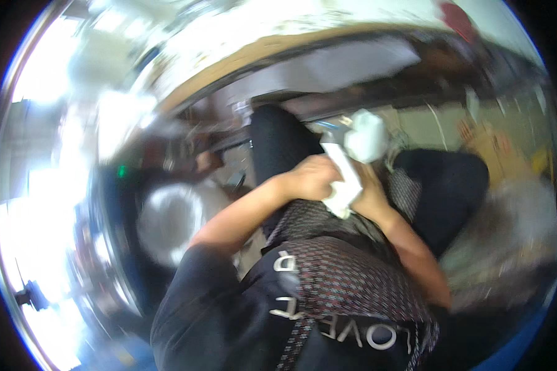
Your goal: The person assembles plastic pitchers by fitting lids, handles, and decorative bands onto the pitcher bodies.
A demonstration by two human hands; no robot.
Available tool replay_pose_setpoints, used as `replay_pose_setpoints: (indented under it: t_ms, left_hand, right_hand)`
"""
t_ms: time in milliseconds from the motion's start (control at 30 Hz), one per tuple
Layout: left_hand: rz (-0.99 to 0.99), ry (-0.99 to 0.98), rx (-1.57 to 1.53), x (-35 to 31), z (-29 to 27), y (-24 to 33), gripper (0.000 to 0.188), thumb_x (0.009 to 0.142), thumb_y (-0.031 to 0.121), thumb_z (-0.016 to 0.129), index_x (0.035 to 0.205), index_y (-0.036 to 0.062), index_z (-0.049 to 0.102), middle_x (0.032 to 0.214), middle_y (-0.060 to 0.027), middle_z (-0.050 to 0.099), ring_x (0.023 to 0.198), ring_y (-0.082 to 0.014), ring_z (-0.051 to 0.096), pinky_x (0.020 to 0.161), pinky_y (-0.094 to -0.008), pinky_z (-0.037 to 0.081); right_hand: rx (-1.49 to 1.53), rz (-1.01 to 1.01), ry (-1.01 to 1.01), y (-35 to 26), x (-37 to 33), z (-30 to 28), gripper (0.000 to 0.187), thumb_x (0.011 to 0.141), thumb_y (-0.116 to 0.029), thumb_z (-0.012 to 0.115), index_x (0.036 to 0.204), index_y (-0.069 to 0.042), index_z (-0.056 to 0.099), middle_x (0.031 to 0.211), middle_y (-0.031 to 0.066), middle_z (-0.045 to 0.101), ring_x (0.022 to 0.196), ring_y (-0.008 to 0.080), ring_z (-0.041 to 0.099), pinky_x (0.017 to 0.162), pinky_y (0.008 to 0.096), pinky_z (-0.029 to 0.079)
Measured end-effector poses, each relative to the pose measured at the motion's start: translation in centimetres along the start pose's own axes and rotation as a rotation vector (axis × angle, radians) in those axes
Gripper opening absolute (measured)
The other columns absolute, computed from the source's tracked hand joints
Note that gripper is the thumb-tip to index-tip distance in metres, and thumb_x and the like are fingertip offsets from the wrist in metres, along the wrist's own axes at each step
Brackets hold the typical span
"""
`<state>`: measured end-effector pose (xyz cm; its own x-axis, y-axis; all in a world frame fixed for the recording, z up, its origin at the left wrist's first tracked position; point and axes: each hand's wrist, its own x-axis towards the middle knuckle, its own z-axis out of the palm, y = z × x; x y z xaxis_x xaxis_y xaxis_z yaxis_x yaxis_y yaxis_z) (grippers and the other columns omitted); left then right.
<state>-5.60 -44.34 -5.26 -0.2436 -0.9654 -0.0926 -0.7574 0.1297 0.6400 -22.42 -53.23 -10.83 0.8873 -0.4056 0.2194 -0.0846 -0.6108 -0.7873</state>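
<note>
The left hand (pixel 314 178) is blurred, its fingers hard to tell apart; the white strip (pixel 348 170) partly hides the right hand (pixel 371 195). At twelve o'clock, the top edge cuts off the desk (pixel 254 55). Toward nine o'clock, a round pale thing (pixel 173 222) is too smeared to identify.

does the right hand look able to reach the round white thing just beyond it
Probably yes: the round white thing sits just beyond the right hand, and nothing seems to block it, though that hand may be busy with the white strip; blur hides its grip.
</note>
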Motion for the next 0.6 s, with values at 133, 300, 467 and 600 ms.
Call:
replay_pose_setpoints:
  t_ms: [133, 300, 467, 600]
  left_hand:
    - [-0.015, 0.451, -0.005, 2.0, 3.5, 1.7, 0.023, 0.058, 0.009, 0.059, 0.080, 0.0043, 0.063, 0.073, -0.0103, 0.059, 0.078, -0.0306, 0.059, 0.065, -0.0414, 0.049]
    - [-0.170, 0.772, -0.169, -1.7, 3.3, 3.3, 0.032, 0.065, 0.009, 0.059, 0.097, 0.0079, 0.054, 0.080, -0.0098, 0.057, 0.079, -0.0289, 0.059, 0.063, -0.0398, 0.049]
    - [-0.146, 1.118, -0.227, -8.2, 1.1, 1.4, 0.024, 0.070, 0.008, 0.066, 0.092, 0.0056, 0.057, 0.094, -0.0089, 0.057, 0.087, -0.0280, 0.059, 0.069, -0.0363, 0.049]
    - [-0.367, 1.227, -0.097, -15.9, 4.9, -1.2, 0.025, 0.069, 0.005, 0.069, 0.090, 0.0042, 0.055, 0.100, -0.0120, 0.056, 0.094, -0.0298, 0.058, 0.079, -0.0358, 0.048]
  right_hand:
    - [0.355, 0.315, -0.052, 3.2, -2.1, -1.5, 0.048, 0.075, -0.016, 0.070, 0.116, 0.002, 0.051, 0.113, 0.0152, 0.059, 0.105, 0.0246, 0.057, 0.087, 0.0367, 0.045]
    - [0.270, 0.355, -0.026, 3.9, -3.8, -1.2, 0.045, 0.083, -0.010, 0.062, 0.123, 0.003, 0.047, 0.117, 0.0142, 0.056, 0.107, 0.0252, 0.054, 0.091, 0.0366, 0.043]
    - [0.316, 0.462, -0.158, 6.0, -3.4, -0.6, 0.041, 0.085, -0.007, 0.057, 0.123, 0.006, 0.046, 0.119, 0.0139, 0.054, 0.108, 0.0227, 0.051, 0.093, 0.0345, 0.041]
    - [0.189, 0.502, -0.121, 3.5, 0.0, 0.6, 0.033, 0.089, -0.005, 0.050, 0.119, 0.007, 0.048, 0.116, 0.0140, 0.056, 0.107, 0.0220, 0.052, 0.092, 0.0333, 0.041]
